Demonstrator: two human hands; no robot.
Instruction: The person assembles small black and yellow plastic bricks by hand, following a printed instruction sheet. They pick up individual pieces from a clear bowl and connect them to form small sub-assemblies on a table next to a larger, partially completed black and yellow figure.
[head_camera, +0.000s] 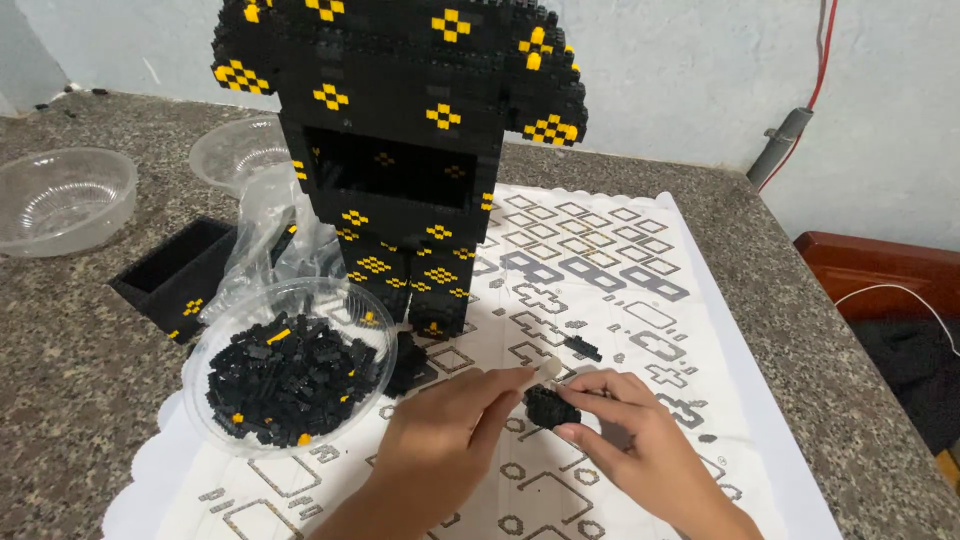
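Knobbly black brick cluster (549, 408), fingertip-pinched

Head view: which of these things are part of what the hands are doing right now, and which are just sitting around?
In use:
small black brick cluster in right hand
pale tool in left hand
bowl of black bricks
printed sheet
black-and-yellow figure

Lying about:
two empty clear bowls
black open box
plastic bag

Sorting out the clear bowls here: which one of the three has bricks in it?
The nearest clear bowl, beside the left hand, holds black bricks; the two bowls farther back look empty.
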